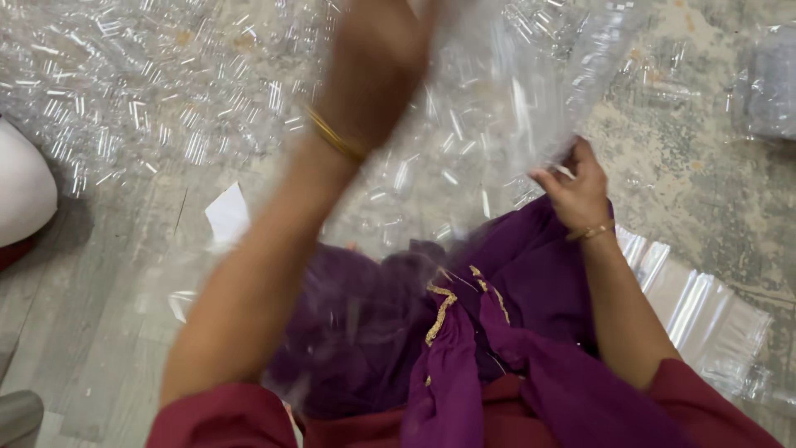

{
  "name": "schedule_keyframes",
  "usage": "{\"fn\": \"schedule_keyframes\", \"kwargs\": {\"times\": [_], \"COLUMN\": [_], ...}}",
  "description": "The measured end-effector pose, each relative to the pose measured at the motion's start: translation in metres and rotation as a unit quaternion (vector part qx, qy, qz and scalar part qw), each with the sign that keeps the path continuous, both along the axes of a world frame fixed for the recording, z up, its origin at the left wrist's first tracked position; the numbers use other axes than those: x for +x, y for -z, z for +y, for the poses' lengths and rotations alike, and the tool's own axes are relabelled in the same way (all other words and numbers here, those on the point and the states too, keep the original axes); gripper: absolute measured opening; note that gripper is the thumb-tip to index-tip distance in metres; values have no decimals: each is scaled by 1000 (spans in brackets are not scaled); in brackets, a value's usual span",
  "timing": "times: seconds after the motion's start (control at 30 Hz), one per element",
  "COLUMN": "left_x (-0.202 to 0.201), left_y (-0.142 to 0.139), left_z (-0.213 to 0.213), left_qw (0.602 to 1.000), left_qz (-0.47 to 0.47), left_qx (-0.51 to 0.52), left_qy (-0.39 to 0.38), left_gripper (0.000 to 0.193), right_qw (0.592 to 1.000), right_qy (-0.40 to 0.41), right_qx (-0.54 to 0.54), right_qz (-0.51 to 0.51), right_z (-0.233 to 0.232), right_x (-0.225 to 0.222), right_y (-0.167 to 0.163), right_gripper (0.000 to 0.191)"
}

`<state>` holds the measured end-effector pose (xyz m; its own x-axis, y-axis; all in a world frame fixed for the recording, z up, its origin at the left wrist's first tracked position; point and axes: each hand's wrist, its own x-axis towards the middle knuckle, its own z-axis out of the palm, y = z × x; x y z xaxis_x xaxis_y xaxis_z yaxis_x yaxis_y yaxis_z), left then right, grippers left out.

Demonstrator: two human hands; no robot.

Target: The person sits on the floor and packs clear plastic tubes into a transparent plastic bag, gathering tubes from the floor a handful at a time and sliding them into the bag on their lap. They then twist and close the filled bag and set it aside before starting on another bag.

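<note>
My left hand is raised high at the top middle, blurred, inside or against a clear plastic bag full of small clear pieces; its fingers are hidden at the frame's top. My right hand pinches the bag's lower edge just above my lap. Both wrists wear thin gold bangles. Purple cloth with gold trim covers my lap beneath the bag.
A wide heap of small clear plastic pieces covers the grey floor at the top left. A stack of flat clear bags lies at my right. A white scrap of paper lies at the left, and a white object sits at the left edge.
</note>
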<state>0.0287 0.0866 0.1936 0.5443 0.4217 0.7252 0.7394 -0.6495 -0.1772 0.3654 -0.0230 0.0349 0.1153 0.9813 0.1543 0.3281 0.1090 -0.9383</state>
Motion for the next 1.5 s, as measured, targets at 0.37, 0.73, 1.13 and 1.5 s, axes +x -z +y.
{"fn": "schedule_keyframes", "kwargs": {"times": [0.37,0.73,1.13,1.5], "left_x": [22,43,27,33], "left_y": [187,97,148,177], "left_z": [15,-31,-132,-60], "left_qw": [743,642,814,753], "left_qz": [-325,-277,325,-211], "left_qx": [-579,-714,-478,-570], "left_qy": [89,39,51,254], "left_gripper": [17,23,39,59], "right_qw": [972,943,934,975], "right_qy": [-5,-276,-290,-184], "right_qx": [14,-158,-197,-114], "right_qz": [-235,97,64,50], "right_z": [-5,20,5,-13], "right_x": [80,66,21,-5], "right_y": [-17,-32,-25,18], "right_gripper": [63,63,59,60]}}
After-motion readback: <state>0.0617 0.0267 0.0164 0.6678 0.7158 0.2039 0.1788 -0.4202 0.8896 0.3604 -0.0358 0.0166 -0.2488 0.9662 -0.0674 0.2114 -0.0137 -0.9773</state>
